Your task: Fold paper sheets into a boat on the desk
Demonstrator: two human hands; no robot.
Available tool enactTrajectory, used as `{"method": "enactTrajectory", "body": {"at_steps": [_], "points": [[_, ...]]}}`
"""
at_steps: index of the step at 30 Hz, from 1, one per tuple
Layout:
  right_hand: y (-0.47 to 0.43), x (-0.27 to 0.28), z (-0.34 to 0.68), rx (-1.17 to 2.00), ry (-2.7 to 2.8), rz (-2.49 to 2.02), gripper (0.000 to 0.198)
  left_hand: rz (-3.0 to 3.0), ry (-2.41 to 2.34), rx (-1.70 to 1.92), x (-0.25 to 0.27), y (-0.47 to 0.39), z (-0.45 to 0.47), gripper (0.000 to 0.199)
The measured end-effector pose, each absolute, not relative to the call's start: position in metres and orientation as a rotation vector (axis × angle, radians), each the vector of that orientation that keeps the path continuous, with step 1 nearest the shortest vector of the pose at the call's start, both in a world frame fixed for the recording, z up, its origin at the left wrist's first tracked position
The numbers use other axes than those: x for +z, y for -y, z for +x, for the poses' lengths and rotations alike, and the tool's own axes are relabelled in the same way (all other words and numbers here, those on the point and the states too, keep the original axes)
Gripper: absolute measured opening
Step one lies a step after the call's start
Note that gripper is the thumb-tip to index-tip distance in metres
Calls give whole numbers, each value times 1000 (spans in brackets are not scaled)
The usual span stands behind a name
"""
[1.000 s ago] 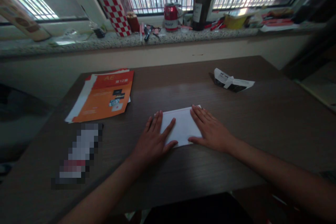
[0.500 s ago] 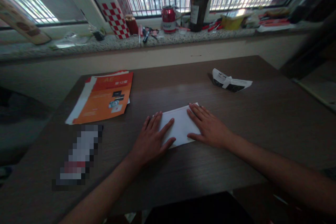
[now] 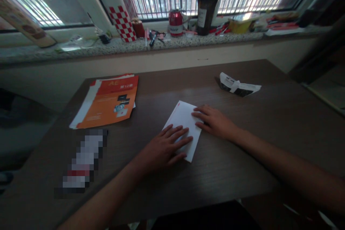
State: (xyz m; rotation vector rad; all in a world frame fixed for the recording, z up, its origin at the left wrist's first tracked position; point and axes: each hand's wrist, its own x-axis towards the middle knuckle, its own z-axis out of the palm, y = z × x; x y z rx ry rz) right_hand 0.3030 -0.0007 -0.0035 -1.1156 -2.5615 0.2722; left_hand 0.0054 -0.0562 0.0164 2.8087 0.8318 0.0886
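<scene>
A folded sheet of white paper [image 3: 184, 115] lies flat on the dark wooden table, its long side slanting away from me. My left hand [image 3: 168, 145] rests palm down across its lower left part, fingers spread. At the paper's right edge, my right hand [image 3: 214, 120] touches it with the fingertips, fingers stretched out and apart. A small reddish mark shows near the far corner of the sheet. What lies under my left palm is hidden.
An orange and red booklet [image 3: 110, 102] lies at the left, with a pixelated flat object [image 3: 83, 161] nearer me. A folded paper boat [image 3: 238, 85] sits at the back right. On the windowsill [image 3: 185, 43] stand a red can [image 3: 176, 23], a dark cup [image 3: 206, 14] and a checkered bottle [image 3: 122, 23].
The white paper has turned from lying crosswise to pointing away from me. My left hand has shifted right onto its lower part; my right hand stays at its right edge.
</scene>
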Motion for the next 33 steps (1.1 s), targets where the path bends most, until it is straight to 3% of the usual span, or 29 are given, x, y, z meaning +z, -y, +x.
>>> {"method": "enactTrajectory", "body": {"at_steps": [8, 18, 33], "points": [[-13, -14, 308, 508, 2519, -985, 46, 2822, -761, 142, 15, 51, 11, 56], [16, 3, 310, 503, 2260, -1183, 8, 2812, -918, 132, 6, 60, 23, 59], [4, -1, 304, 433, 2297, -1228, 6, 2712, -891, 196, 0, 60, 26, 61]]}}
